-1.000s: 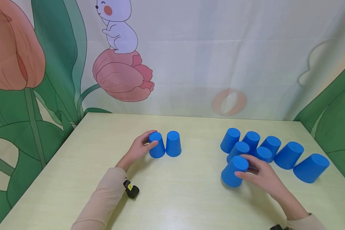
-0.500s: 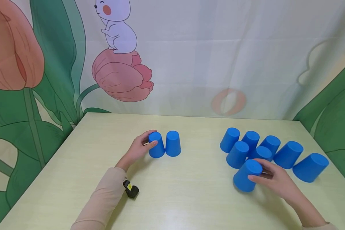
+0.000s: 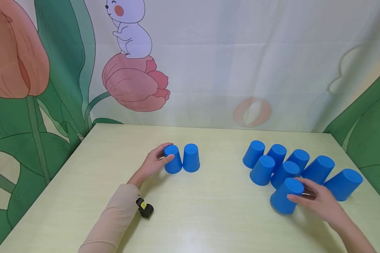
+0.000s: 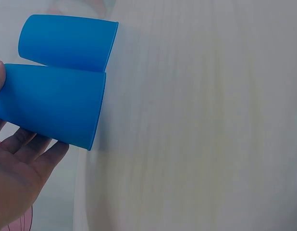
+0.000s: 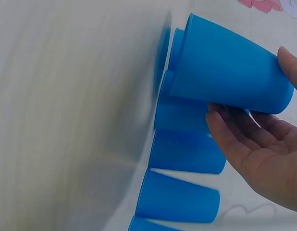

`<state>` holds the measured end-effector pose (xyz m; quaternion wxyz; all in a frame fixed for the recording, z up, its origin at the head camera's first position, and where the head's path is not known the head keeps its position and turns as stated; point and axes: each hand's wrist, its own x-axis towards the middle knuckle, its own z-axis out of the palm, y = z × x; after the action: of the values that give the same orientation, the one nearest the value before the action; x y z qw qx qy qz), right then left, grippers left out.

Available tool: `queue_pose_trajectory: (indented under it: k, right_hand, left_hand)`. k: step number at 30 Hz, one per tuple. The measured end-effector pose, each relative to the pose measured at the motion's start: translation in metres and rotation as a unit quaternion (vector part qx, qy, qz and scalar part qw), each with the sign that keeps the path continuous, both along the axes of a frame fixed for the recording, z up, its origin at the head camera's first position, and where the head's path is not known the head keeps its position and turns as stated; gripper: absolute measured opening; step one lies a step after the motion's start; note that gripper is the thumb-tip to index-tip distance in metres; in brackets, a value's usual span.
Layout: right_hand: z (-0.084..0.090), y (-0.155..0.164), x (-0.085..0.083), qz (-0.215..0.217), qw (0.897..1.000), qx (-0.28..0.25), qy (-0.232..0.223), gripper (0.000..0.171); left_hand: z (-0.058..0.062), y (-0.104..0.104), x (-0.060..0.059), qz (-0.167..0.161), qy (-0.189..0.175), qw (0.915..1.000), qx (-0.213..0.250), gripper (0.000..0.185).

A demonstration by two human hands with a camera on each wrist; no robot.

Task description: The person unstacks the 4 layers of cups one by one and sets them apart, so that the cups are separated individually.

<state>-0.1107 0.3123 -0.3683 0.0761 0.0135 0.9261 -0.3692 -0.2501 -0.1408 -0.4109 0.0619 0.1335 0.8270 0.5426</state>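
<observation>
Thumb and fingers of my left hand (image 3: 151, 164) hold a blue cup (image 3: 175, 165), upside down, from its left side. A second upturned blue cup (image 3: 191, 158) stands right beside it; in the left wrist view the second cup (image 4: 71, 41) overlaps the held cup (image 4: 50, 103). On the right, my right hand (image 3: 320, 202) grips another upturned blue cup (image 3: 285, 200) between thumb and fingers. This cup is in front of the group of cups, and the right wrist view shows the gripped cup (image 5: 230, 67) slightly off the table, with its shadow beneath.
Several more upturned blue cups stand behind the right hand, among them a front-row cup (image 3: 262, 171), its neighbour (image 3: 283, 175) and one at far right (image 3: 343, 185). The pale wooden table (image 3: 209, 214) ends at a printed curtain (image 3: 202, 80).
My right hand has carried its cup to the right and slightly nearer, along the front of the group, uncovering the front-row cups. The left hand and its two cups stay put.
</observation>
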Motion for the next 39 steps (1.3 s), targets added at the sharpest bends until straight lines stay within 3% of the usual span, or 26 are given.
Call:
queue_pose_trajectory:
  k: [14,27,29,34,39]
  right_hand:
    - [-0.008,0.038,-0.008,-0.030,0.998,0.062,0.007,0.080]
    - [-0.065,0.098,-0.044,-0.084,0.990,0.107,0.041,0.093]
    - [-0.064,0.099,-0.045,-0.085,0.992,0.089,0.025,0.094]
    - [-0.068,0.101,-0.045,-0.089,0.991,0.088,0.038,0.093]
    - [-0.060,0.093,-0.041,-0.115,0.986,0.073,0.097,0.084]
  left_hand:
    - [-0.001,-0.001,-0.001,-0.001,-0.004,1.0000,0.001,0.051]
    - [-0.002,-0.001,0.000,-0.001,-0.002,1.0000,0.003,0.052]
    - [-0.003,0.000,-0.001,-0.001,-0.002,1.0000,0.002,0.052]
    - [-0.003,0.000,-0.001,0.001,-0.003,1.0000,0.002,0.050]
    - [0.000,0.000,0.000,0.000,-0.004,1.0000,0.002,0.052]
